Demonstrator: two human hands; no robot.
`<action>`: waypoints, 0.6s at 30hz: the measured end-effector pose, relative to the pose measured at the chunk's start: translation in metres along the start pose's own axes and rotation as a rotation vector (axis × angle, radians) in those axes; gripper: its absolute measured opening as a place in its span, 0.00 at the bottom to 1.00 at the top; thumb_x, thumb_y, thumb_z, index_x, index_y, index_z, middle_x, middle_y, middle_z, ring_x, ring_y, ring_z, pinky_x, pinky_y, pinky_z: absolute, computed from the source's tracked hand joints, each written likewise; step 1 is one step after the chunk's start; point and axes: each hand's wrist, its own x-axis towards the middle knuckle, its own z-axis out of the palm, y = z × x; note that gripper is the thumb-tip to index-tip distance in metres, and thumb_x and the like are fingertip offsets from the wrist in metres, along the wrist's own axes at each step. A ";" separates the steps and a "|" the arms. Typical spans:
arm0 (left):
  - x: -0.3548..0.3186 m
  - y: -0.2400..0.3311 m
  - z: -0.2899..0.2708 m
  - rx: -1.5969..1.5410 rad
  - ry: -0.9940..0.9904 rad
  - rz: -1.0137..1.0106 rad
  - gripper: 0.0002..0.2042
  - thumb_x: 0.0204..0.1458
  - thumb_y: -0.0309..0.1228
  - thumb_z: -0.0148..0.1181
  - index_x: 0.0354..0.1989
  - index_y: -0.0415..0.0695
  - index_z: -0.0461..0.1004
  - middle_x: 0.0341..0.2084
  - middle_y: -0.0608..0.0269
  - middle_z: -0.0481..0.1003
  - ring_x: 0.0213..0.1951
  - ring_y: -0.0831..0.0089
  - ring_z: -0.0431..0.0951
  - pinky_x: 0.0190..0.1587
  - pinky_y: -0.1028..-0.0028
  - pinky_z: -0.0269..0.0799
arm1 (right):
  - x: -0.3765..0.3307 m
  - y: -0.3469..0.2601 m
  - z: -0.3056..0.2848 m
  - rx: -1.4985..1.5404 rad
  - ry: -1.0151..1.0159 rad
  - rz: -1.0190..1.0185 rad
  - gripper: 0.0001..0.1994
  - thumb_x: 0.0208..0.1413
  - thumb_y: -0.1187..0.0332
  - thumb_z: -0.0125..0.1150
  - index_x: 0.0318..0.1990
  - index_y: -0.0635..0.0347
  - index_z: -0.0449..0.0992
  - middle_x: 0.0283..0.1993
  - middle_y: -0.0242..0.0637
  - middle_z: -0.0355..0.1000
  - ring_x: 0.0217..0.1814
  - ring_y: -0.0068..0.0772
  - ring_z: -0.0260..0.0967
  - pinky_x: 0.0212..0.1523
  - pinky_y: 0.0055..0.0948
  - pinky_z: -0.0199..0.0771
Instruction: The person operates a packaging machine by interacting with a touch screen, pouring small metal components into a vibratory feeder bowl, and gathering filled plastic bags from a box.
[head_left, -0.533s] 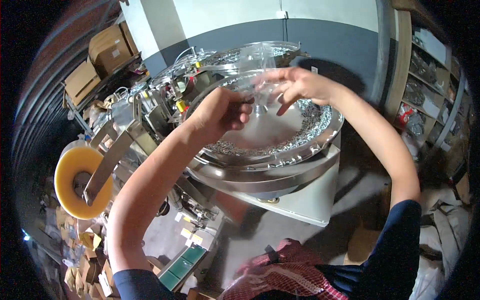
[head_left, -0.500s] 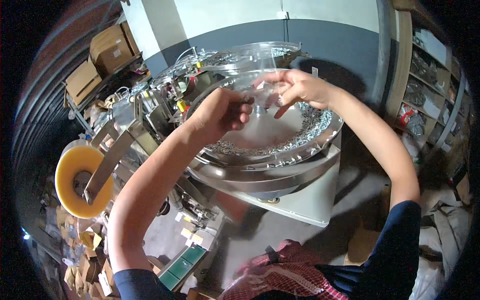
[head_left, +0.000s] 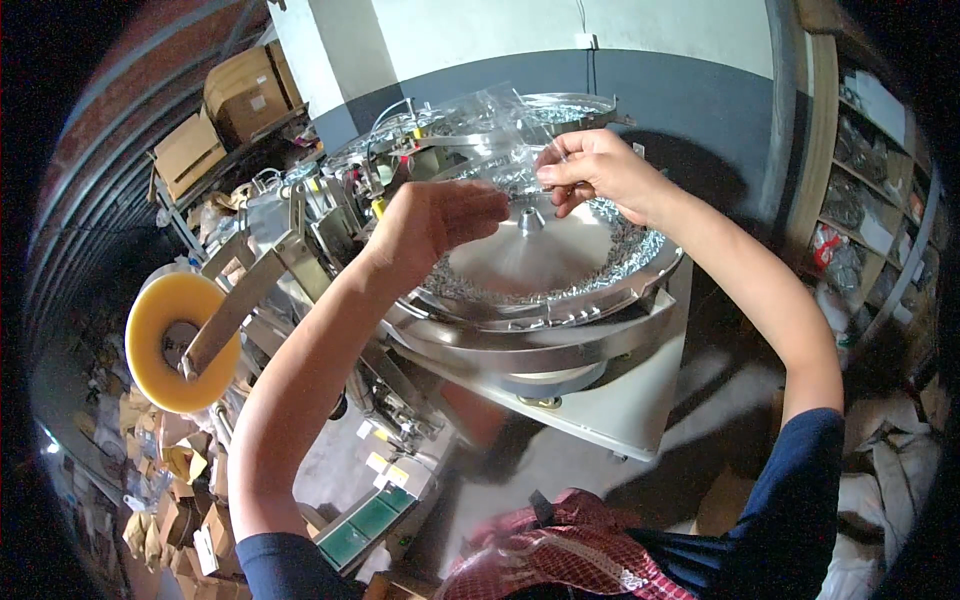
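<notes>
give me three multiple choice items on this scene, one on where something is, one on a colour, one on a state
1. Where is the big roll of tape?
A. to the person's left, on a metal arm
B. inside the metal bowl
C. on the shelves at the right

2. What colour is that roll?
A. blue
B. yellow
C. black

3. What are the hands doing?
A. resting flat on the floor
B. both holding a clear plastic bag above the bowl
C. gripping a hammer

Key:
1 A, the roll sits left of the metal bowl, mounted on the machine's arm.
2 B, its face is yellow.
3 B, the left hand and right hand each pinch the clear plastic bag over the bowl of small metal parts.
</notes>
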 end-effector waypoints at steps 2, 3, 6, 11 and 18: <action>0.007 -0.006 -0.004 0.163 0.031 0.051 0.15 0.58 0.32 0.49 0.47 0.33 0.70 0.37 0.56 0.76 0.39 0.69 0.76 0.48 0.73 0.71 | 0.001 0.002 0.002 0.025 0.007 -0.018 0.10 0.54 0.68 0.59 0.39 0.65 0.71 0.30 0.32 0.69 0.30 0.22 0.70 0.32 0.26 0.77; 0.010 -0.007 -0.001 0.243 0.047 0.073 0.14 0.57 0.30 0.51 0.47 0.33 0.70 0.36 0.57 0.76 0.38 0.70 0.76 0.47 0.73 0.71 | 0.001 0.003 0.003 0.052 0.007 -0.035 0.10 0.54 0.68 0.59 0.39 0.65 0.71 0.30 0.32 0.69 0.31 0.22 0.70 0.32 0.26 0.77; 0.017 -0.011 0.007 0.222 0.197 0.111 0.10 0.54 0.28 0.57 0.40 0.36 0.72 0.31 0.61 0.75 0.34 0.73 0.76 0.39 0.74 0.72 | 0.001 -0.001 0.011 0.100 0.019 -0.087 0.12 0.54 0.66 0.60 0.41 0.65 0.71 0.32 0.32 0.68 0.32 0.22 0.69 0.31 0.26 0.77; 0.017 -0.006 0.017 0.328 0.265 0.107 0.13 0.55 0.38 0.57 0.43 0.42 0.71 0.29 0.65 0.74 0.32 0.75 0.75 0.31 0.73 0.71 | 0.001 -0.005 0.009 0.011 -0.006 -0.007 0.11 0.55 0.63 0.60 0.36 0.63 0.71 0.29 0.30 0.68 0.27 0.21 0.68 0.28 0.25 0.76; 0.014 -0.009 0.024 0.274 0.203 0.136 0.12 0.56 0.36 0.56 0.38 0.38 0.73 0.28 0.62 0.76 0.30 0.74 0.76 0.30 0.75 0.71 | -0.001 -0.001 0.012 0.138 0.041 -0.050 0.13 0.54 0.58 0.62 0.31 0.59 0.71 0.23 0.27 0.66 0.24 0.20 0.69 0.25 0.23 0.74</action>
